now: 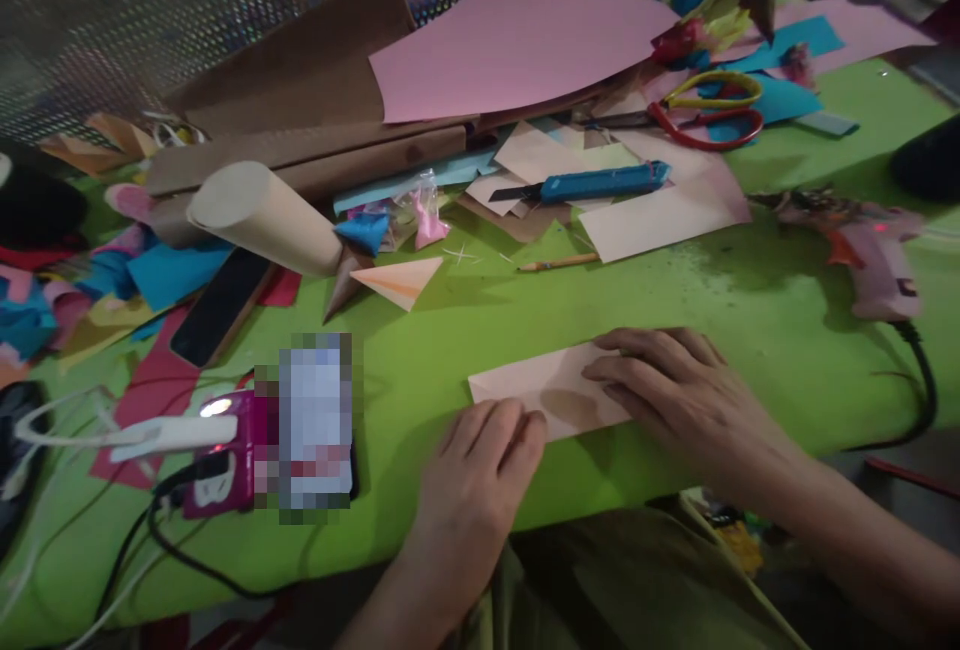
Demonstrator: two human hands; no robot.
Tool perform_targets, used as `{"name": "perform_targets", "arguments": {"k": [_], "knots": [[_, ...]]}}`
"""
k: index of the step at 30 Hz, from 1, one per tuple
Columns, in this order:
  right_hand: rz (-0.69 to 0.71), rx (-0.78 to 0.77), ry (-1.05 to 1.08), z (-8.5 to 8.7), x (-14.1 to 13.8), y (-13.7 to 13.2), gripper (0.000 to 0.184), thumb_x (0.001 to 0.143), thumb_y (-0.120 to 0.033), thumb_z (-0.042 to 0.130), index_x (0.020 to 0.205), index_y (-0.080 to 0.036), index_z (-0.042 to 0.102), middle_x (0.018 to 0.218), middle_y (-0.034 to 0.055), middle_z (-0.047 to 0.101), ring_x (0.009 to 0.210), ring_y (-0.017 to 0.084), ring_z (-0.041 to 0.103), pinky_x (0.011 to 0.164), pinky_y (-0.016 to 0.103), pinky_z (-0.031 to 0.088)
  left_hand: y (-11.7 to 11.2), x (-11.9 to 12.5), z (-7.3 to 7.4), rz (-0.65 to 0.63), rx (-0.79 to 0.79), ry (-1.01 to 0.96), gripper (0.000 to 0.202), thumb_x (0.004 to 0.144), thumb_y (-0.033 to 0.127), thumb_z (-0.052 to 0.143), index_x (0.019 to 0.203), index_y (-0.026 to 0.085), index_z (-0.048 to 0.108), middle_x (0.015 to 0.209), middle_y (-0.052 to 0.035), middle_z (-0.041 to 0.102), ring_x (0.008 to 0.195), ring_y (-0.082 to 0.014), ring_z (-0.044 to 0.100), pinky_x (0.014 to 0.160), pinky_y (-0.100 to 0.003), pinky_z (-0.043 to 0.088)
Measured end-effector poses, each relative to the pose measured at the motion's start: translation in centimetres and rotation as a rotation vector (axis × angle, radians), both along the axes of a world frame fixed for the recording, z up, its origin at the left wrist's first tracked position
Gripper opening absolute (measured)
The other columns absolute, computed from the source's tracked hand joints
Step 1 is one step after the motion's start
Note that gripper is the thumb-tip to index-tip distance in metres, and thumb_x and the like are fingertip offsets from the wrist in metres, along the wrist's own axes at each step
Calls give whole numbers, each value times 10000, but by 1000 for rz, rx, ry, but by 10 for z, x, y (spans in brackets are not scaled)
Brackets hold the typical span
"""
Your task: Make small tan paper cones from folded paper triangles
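Observation:
A folded strip of pale pink paper (525,385) lies on the green table (420,350) near its front edge. My right hand (675,390) rests flat on the strip's right half, fingers stretched out and pressing down. My left hand (480,470) sits at the strip's near left edge, its fingertips touching the paper with the fingers loosely curled. Neither hand grips anything.
A glue gun (870,250) with a cable lies at the right. Behind are a blue utility knife (600,182), red-and-yellow scissors (705,110), a pencil (559,262), a paper cone (397,280), a rolled tube (262,215), a large pink sheet (517,30) and paper scraps. A power strip (217,460) sits left.

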State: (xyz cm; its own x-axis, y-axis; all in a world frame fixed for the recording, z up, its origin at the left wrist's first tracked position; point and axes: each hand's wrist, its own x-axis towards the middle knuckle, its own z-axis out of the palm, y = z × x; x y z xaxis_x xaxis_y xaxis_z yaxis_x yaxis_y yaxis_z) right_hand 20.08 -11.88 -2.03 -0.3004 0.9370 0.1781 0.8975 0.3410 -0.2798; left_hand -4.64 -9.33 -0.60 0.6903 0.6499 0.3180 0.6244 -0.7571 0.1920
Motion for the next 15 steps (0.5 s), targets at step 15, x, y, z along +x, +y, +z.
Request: {"name": "perform_targets", "arguments": {"k": [15], "knots": [[-1, 140, 59, 3, -5, -13, 327, 1000, -211, 466, 1268, -284, 639, 1344, 83, 649, 1150, 266, 592, 953, 456, 457, -15, -4, -1, -105, -146, 234, 675, 874, 458, 694, 1472, 229, 479, 1348, -122, 592, 1241, -288, 526, 1018, -440, 531]]}}
